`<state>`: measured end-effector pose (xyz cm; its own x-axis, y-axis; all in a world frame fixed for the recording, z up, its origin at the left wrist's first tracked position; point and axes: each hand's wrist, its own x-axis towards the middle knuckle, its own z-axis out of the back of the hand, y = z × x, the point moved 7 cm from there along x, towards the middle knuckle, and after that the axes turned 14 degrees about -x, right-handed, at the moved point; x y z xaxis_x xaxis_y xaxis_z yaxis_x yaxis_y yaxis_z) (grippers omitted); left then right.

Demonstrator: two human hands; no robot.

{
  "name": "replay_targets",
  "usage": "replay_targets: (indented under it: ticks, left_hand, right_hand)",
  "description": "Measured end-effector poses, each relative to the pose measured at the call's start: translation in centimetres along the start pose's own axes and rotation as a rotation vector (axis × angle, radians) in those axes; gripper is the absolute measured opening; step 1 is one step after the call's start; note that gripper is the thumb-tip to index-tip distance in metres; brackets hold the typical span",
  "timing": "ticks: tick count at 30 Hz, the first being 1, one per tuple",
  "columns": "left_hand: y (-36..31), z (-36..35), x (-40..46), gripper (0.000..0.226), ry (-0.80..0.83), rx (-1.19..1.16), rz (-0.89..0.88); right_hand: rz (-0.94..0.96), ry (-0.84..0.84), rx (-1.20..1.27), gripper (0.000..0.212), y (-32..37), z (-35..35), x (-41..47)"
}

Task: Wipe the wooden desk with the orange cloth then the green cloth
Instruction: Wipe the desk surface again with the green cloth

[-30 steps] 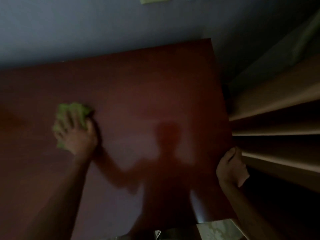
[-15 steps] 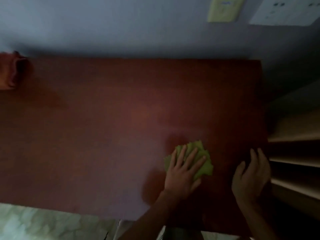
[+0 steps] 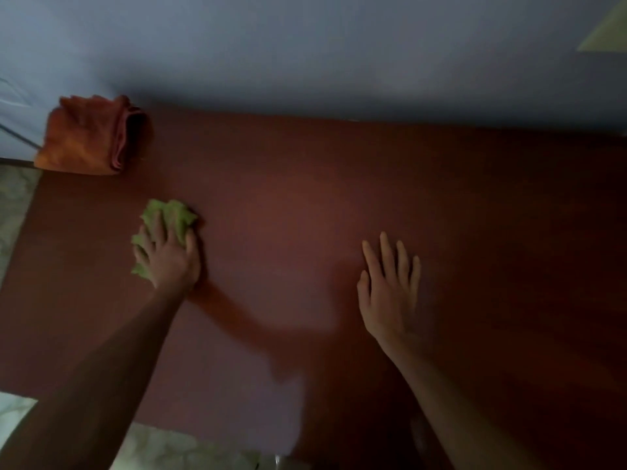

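Observation:
The dark reddish wooden desk [image 3: 339, 215] fills most of the dim view. My left hand [image 3: 168, 257] presses a crumpled green cloth [image 3: 169, 215] onto the desk's left part, fingers spread over it. The folded orange cloth [image 3: 90, 135] lies at the desk's far left corner, against the wall, apart from both hands. My right hand [image 3: 390, 290] rests flat on the desk's middle with fingers apart and nothing in it.
A blue-grey wall [image 3: 305, 52] runs along the desk's far edge. Pale marbled floor [image 3: 13, 205] shows past the left edge and below the near edge. A yellowish paper [image 3: 607, 32] hangs on the wall at top right.
My left hand has swept the green cloth from the desk's right part to its left. The right hand stays flat on the desk. The view has swung left, bringing the orange cloth fully in.

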<state>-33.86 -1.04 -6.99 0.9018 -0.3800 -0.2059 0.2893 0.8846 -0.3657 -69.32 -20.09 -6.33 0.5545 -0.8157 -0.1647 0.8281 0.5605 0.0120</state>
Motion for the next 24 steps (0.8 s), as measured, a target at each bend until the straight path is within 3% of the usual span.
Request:
replay_targets:
  ticks: [3, 9, 11, 14, 17, 21, 24]
  left_hand:
    - [-2.8, -1.4, -0.6, 0.068, -0.033, 0.000, -0.051]
    - [-16.2, -10.3, -16.4, 0.061, 0.242, 0.064, -0.787]
    - [-17.1, -11.5, -20.2, 0.066, 0.369, 0.093, -0.961]
    - [-13.6, -9.2, -16.3, 0.072, 0.393, 0.084, -1.071]
    - [-6.2, -3.9, -5.6, 0.061, 0.246, 0.110, -0.901]
    - [7.6, 4.4, 8.5, 0.069, 0.094, 0.176, -0.330]
    - [11.1, 6.2, 11.1, 0.076, -0.042, 0.041, 0.117]
  right_hand:
    - [-0.042, 0.000, -0.070, 0.053, 0.2, 0.0, 0.0]
    - [-0.056, -0.036, -0.103, 0.057, 0.2, 0.7, 0.2]
    - [-0.044, -0.038, -0.116, 0.064, 0.3, 0.6, 0.2]
    - [-0.076, -0.101, -0.093, 0.059, 0.3, 1.0, 0.0]
    - [-0.093, -0.166, -0.064, 0.055, 0.2, 1.3, 0.0]
    - [-0.084, -0.175, -0.070, 0.054, 0.4, 1.3, 0.0]
    - [-0.082, -0.186, -0.078, 0.054, 0.3, 1.3, -0.1]
